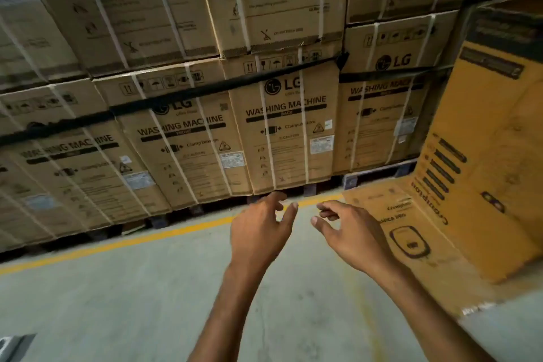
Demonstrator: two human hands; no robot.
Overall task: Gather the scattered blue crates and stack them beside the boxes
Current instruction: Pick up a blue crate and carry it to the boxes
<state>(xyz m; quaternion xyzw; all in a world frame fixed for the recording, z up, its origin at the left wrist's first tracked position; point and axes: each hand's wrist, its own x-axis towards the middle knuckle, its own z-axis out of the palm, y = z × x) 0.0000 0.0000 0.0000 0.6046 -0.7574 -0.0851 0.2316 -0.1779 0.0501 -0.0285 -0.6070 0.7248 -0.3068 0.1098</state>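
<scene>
left hand (258,233) empty, fingers loose | right hand (351,236) same | blue crates not in view | likely rigid, light plastic; grab opposite rims | LG washing machine boxes (282,138) ahead

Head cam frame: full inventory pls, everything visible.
Brown cardboard washing-machine boxes: many, brown, two stacked rows across the back.
Black band: one, black, around the lower row.
Yellow-orange cardboard box: one, far right.
Dark blue pallet blocks: several, under the boxes.
Yellow painted line: one, on the grey concrete floor.
Blue crates: none in view.
Left hand: open, empty, centre.
Right hand: open, empty, beside it.
</scene>
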